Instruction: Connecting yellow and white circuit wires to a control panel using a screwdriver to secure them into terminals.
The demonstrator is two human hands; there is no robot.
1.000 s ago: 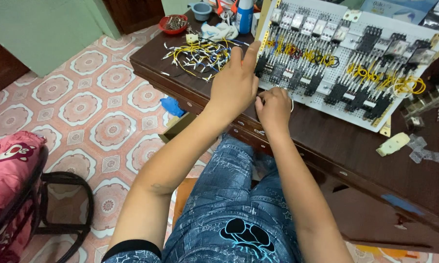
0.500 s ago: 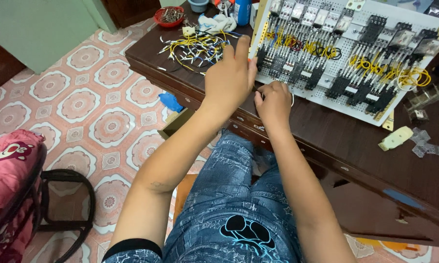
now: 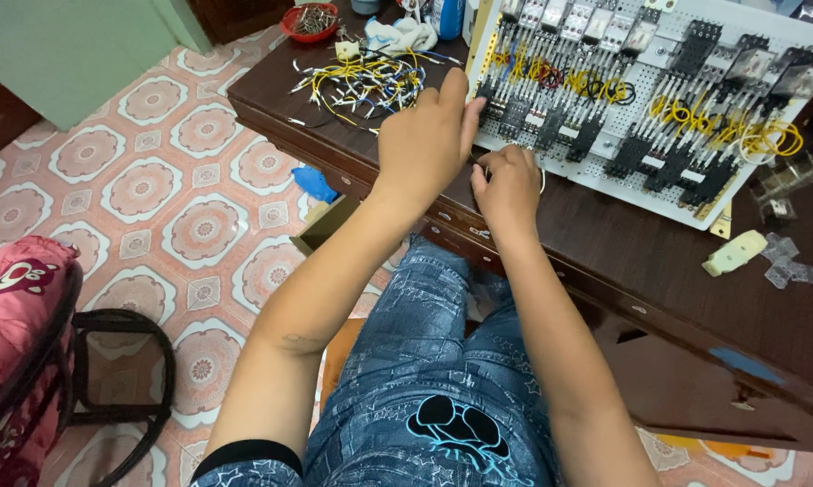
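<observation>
Nearest to my viewpoint are the patterned blue jeans [image 3: 424,397] of the seated person whose hands I am watching. To the left stand a black metal stool [image 3: 123,379] and a pink bag [image 3: 14,316] on the tiled floor [image 3: 154,198].

Both forearms extend forward to the near edge of the dark wooden table [image 3: 623,252]. The right hand [image 3: 507,188] rests at the lower left corner of the white perforated panel [image 3: 605,167]. Its fingers are curled closed in a pinch. I cannot tell what they pinch; a thin pale wire loop shows just beside the knuckles. The left hand [image 3: 429,140] lies just beside the right hand, slightly farther from me. Its fingers are extended and close together, with the fingertips touching the left edge of the panel near a black relay socket [image 3: 515,115]. I cannot tell whether it grips anything.

The panel lies on the table and is tilted in the view. It carries rows of black relay sockets joined by yellow jumper wires [image 3: 767,135].

Right of the panel, on the table top, lie a cream plastic part [image 3: 735,252] and several clear plastic covers [image 3: 790,266], near each other.

Beyond the left hand, a loose pile of yellow and white wire pieces [image 3: 361,86] lies on the table. Farther back stand a red bowl [image 3: 309,20] holding small metal parts and a white cloth [image 3: 402,36].
</observation>
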